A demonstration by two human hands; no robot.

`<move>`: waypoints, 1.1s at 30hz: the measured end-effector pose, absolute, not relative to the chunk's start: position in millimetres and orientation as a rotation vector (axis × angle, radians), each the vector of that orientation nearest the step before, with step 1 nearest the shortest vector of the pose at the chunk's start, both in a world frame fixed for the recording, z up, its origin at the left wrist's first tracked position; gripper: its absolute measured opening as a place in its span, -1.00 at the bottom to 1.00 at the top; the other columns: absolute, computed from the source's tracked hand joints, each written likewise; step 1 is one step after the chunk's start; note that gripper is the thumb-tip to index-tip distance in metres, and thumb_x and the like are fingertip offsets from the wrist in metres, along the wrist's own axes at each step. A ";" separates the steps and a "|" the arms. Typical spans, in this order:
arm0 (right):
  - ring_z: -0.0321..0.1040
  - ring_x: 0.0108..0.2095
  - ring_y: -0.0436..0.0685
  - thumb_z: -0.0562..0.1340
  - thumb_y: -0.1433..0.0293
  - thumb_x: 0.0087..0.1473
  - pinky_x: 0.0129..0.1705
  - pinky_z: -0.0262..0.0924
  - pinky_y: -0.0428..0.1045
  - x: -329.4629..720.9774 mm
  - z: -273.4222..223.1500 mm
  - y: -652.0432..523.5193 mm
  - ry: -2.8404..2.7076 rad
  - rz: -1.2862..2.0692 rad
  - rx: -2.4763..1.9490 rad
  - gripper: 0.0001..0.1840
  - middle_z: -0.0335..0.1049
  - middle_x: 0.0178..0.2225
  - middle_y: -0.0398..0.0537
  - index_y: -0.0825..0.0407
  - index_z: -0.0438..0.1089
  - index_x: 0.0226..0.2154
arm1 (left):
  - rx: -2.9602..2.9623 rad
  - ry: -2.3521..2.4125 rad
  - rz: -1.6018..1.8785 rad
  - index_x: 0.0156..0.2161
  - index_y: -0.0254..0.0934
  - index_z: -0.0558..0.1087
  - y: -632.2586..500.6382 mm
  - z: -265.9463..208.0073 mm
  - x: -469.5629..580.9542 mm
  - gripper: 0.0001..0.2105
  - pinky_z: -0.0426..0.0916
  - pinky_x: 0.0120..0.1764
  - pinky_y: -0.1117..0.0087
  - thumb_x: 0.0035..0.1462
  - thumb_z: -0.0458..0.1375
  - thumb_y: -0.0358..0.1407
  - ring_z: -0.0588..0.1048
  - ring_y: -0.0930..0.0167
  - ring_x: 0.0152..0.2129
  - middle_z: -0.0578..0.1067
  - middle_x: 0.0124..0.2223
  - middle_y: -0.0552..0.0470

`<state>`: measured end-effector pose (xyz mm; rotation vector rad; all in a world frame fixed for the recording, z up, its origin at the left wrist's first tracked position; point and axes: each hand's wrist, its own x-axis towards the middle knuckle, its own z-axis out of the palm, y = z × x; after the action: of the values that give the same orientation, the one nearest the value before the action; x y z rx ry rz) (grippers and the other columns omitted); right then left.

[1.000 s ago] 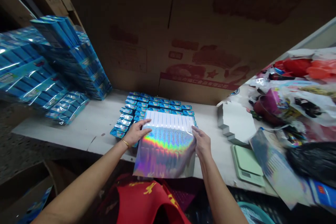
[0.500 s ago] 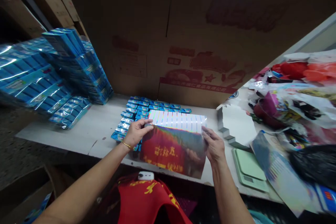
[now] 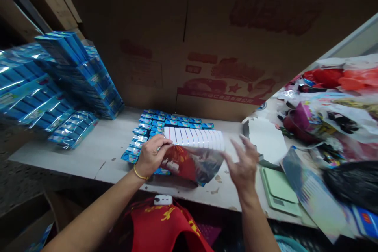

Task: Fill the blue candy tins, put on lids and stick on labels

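My left hand (image 3: 152, 154), with a gold bangle at its wrist, pinches the left end of a shiny clear plastic film (image 3: 191, 163). The film mirrors red from the apron and hangs toward the table edge. Under its far part lies a white row with dark crosswise lines (image 3: 193, 137), perhaps a line of small boxes; I cannot tell exactly. My right hand (image 3: 242, 161) is by the film's right end, fingers spread and blurred; whether the thumb still touches the film is unclear. Small blue boxes (image 3: 144, 126) lie in rows behind and left of the film.
A large cardboard carton (image 3: 177, 47) stands at the back of the table (image 3: 88, 161). Wrapped blue boxes (image 3: 85, 75) are stacked at left. To the right are a white open carton (image 3: 265, 138), a green scale (image 3: 280, 191), a plastic sheet (image 3: 315, 193) and piled bags (image 3: 333, 114).
My right hand has loosened from the film's right corner, and its fingers have spread. The film's near edge has lifted and curled away from me. My left hand keeps its pinch.
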<state>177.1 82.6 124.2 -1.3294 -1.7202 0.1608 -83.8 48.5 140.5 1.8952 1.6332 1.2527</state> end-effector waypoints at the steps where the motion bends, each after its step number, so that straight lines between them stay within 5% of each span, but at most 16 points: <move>1: -0.04 0.06 0.26 0.23 0.22 -0.17 0.07 -0.18 0.20 161.6 134.2 78.5 -1.899 0.096 -1.257 -0.50 0.05 0.07 0.05 0.00 0.29 -0.10 | 1.924 1.620 1.233 -0.37 -0.21 0.45 47.1 144.0 -81.5 -0.86 0.30 -0.26 0.38 0.01 0.04 -0.34 0.39 0.40 -0.38 0.43 -0.39 0.01; 4: 0.03 0.03 0.19 0.14 0.33 -0.05 0.06 -0.16 0.15 117.1 153.6 71.8 -2.393 0.159 -1.053 -0.52 0.15 0.02 0.01 -0.02 0.17 -0.01 | 2.021 1.570 1.211 -0.37 -0.16 0.46 43.9 156.3 -76.4 -0.87 0.31 -0.24 0.35 -0.02 0.06 -0.35 0.39 0.38 -0.34 0.42 -0.35 0.01; 8: 0.29 -0.31 0.03 0.03 0.41 0.03 -0.23 0.08 -0.10 95.7 153.8 77.0 -2.591 0.287 -0.999 -0.76 0.40 -0.34 -0.10 -0.01 0.32 -0.23 | 2.138 1.493 1.226 -0.26 -0.08 0.44 46.0 165.4 -78.7 -0.78 0.30 -0.15 0.27 -0.10 0.14 -0.31 0.38 0.30 -0.23 0.41 -0.18 -0.01; 13: 0.30 -0.41 -0.03 0.05 0.42 0.02 -0.43 0.04 -0.18 113.8 156.7 82.5 -2.590 0.346 -0.993 -0.79 0.41 -0.40 -0.20 -0.06 0.34 -0.29 | 2.075 1.327 0.985 -0.26 -0.10 0.45 50.1 172.5 -82.8 -0.82 0.37 -0.32 0.44 0.00 0.06 -0.29 0.46 0.40 -0.40 0.51 -0.32 0.09; 20: 0.31 -0.45 -0.04 0.08 0.32 0.04 -0.39 0.08 -0.17 192.9 144.4 90.2 -2.319 0.770 -1.127 -0.80 0.43 -0.45 -0.16 -0.03 0.41 -0.39 | 1.625 1.610 1.089 -0.34 -0.28 0.46 64.6 180.0 -94.5 -0.79 0.32 -0.29 0.47 -0.09 0.14 -0.20 0.43 0.38 -0.37 0.51 -0.33 0.04; 27: 0.18 -0.63 -0.07 0.13 0.23 -0.06 -0.56 0.08 -0.16 219.4 108.6 119.8 -1.856 1.385 -1.263 -0.72 0.25 -0.66 -0.19 0.10 0.37 -0.57 | 1.038 1.511 1.172 -0.44 -0.36 0.41 81.6 134.7 -96.8 -0.71 0.23 -0.60 0.55 -0.17 0.17 -0.12 0.35 0.51 -0.65 0.41 -0.57 0.08; 33: 0.11 -0.68 -0.07 0.19 0.17 -0.18 -0.61 0.02 -0.14 210.6 95.3 170.4 -1.814 1.509 -1.464 -0.68 0.14 -0.73 -0.23 0.11 0.33 -0.62 | 0.573 1.382 1.247 -0.53 -0.35 0.37 79.5 88.5 -100.3 -0.74 0.05 -0.73 0.60 -0.22 0.22 -0.16 0.20 0.62 -0.80 0.29 -0.70 0.19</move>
<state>210.6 170.4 95.3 -1.4638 -1.8143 1.5089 -100.3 79.5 88.5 0.5730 1.3817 1.2468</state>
